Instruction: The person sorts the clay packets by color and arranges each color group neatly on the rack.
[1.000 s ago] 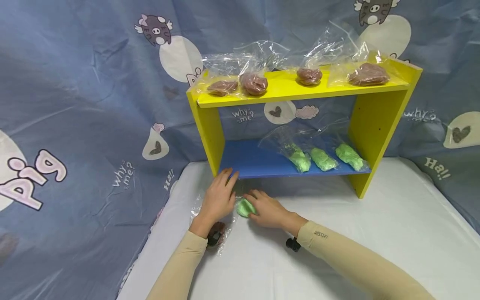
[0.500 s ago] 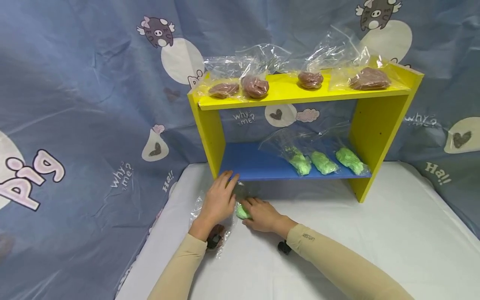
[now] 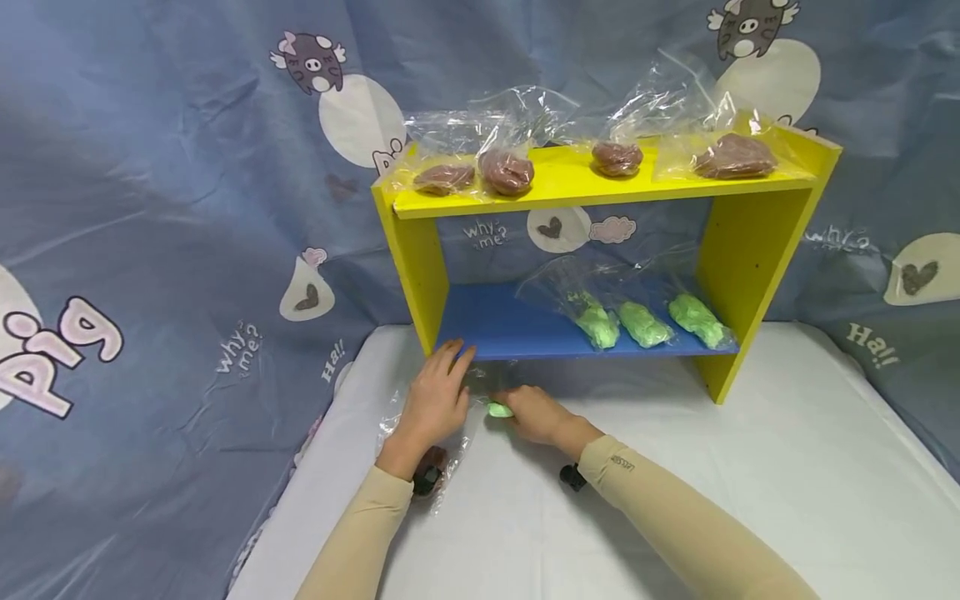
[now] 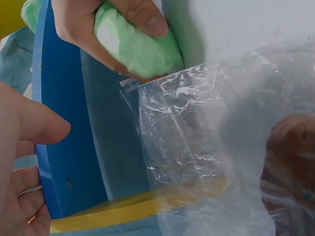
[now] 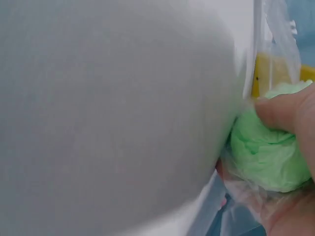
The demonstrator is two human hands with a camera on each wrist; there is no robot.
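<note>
My right hand [image 3: 534, 414] grips a clear plastic bag of green clay [image 5: 268, 152], low in front of the shelf's left half. In the left wrist view the thumb lies on one side of the green lump [image 4: 138, 44] and the fingers wrap the other. The left hand [image 3: 435, 402] rests with extended fingertips at the left front edge of the blue shelf board [image 3: 487, 321]. Beneath the left wrist lies a bag of brown clay [image 4: 290, 162] on the white cloth, partly hidden by the arm in the head view.
The yellow shelf unit [image 3: 757, 242] carries several bags of brown clay [image 3: 510, 172] on its top. Three bags of green clay [image 3: 643, 325] lie at the right of the blue board. A patterned blue curtain [image 3: 187, 208] hangs behind; white cloth [image 3: 675, 467] covers the table.
My right hand has closed its fingers round the bag of green clay, which is now tilted and mostly covered. The left hand stays at the shelf edge.
</note>
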